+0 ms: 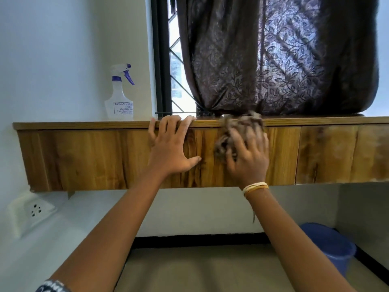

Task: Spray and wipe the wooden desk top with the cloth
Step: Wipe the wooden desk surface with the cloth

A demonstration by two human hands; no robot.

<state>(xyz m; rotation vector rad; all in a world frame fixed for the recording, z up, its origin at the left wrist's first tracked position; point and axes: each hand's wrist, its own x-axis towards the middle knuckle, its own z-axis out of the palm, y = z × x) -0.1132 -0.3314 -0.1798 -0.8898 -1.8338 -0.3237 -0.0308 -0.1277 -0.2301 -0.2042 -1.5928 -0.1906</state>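
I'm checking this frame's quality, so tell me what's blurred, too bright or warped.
Head view: the right hand and cloth are motion-blurred; the left hand and spray bottle are sharp; daylight blows out the window beside the curtain; the wide lens bows the desk.

Home room: curtain [273, 55], wall socket [36, 210]

The desk [84, 157] is varnished wood, its grain streaked amber and dark brown with a soft sheen. The cloth [237, 131] looks shaggy and rough-fibred. The spray bottle [119, 102] is translucent white plastic. The curtain [273, 60] is thin, leaf-patterned, faintly glossy fabric. The bucket [328, 245] is smooth blue plastic.
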